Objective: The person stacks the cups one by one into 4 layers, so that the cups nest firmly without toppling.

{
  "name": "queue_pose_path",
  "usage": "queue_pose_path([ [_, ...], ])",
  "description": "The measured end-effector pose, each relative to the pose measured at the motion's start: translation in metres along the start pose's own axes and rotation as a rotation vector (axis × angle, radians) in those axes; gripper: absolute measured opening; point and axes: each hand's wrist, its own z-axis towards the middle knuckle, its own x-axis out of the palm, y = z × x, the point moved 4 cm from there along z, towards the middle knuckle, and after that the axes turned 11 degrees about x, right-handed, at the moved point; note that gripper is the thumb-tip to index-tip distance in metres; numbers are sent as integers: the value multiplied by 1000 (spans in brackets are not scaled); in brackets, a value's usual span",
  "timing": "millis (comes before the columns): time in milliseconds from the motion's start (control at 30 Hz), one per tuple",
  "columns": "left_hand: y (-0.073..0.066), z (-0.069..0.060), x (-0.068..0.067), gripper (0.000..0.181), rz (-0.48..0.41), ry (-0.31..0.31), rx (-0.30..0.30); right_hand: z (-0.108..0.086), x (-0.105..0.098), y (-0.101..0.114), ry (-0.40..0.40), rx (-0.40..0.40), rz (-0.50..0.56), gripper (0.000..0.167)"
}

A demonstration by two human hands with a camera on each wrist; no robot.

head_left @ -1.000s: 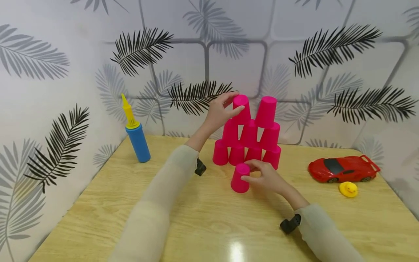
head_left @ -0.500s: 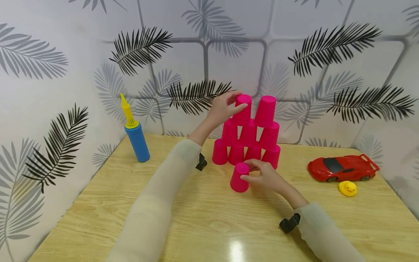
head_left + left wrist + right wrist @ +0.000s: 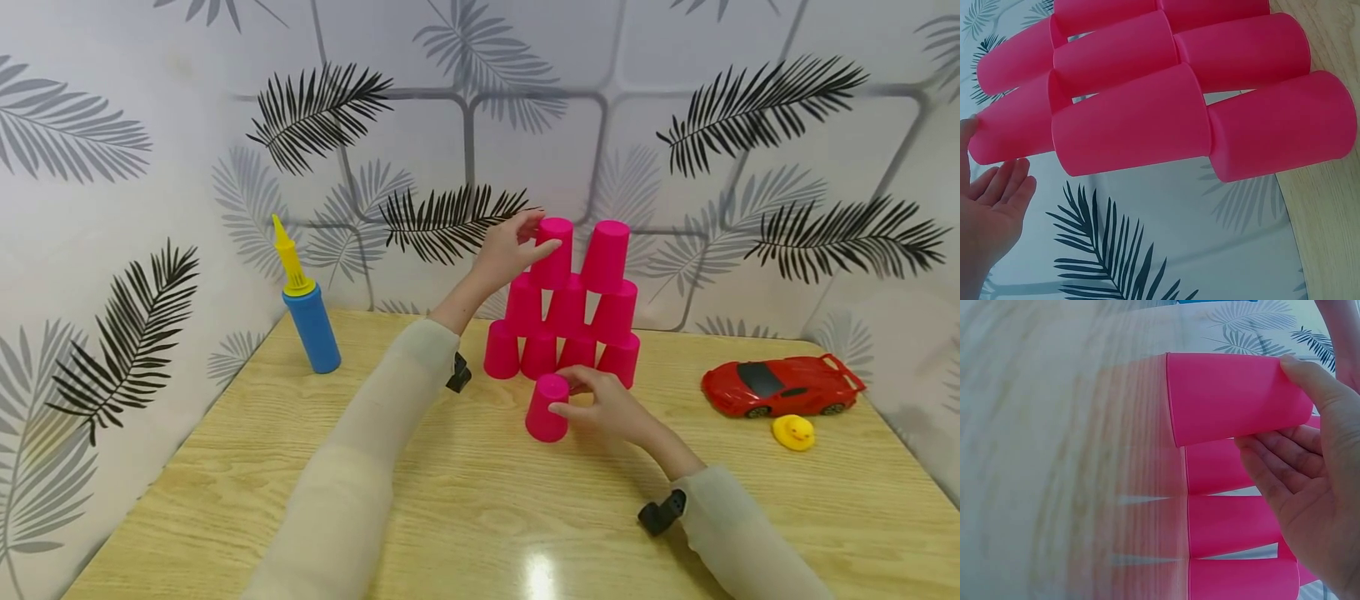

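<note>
Pink cups stand upside down in a stacked wall: several in the bottom row, three in the middle, two on top. My left hand (image 3: 506,250) holds the top-left cup (image 3: 552,258) from its left, thumb in front and fingers behind. That cup (image 3: 1013,122) rests on the middle row in the left wrist view. In front of the stack, a separate upside-down cup (image 3: 547,408) stands on the table. My right hand (image 3: 611,406) grips it from the right; the right wrist view has the thumb on one side of this cup (image 3: 1235,394) and fingers on the other.
Beside the left-hand cup on top is another top cup (image 3: 606,257). A blue and yellow hand pump (image 3: 313,329) stands at the table's back left. To the right are a red toy car (image 3: 783,387) and a yellow rubber duck (image 3: 793,432). A patterned wall rises behind.
The left hand has shifted its cup slightly right, towards the other top cup; in the last half second it barely moves. The right hand and its cup stay in place.
</note>
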Motion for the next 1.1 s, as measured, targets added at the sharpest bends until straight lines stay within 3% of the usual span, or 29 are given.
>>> queue_pose_path([
  [200,11,-12,-4,60,-95,1,-53,-4,-2,-3,-17,8,-22,46],
  [467,38,-42,-12,61,-141,26,-106,-24,-24,-18,-95,48,-41,41],
  [700,65,-70,-13,64,-154,54,-110,-44,-57,-36,-223,75,-103,41],
  [900,86,-93,-2,72,-184,122,-153,-60,-89,-50,-351,137,-155,45],
  [1100,99,-110,12,73,-169,186,-173,-65,-122,-54,-527,206,-72,51],
])
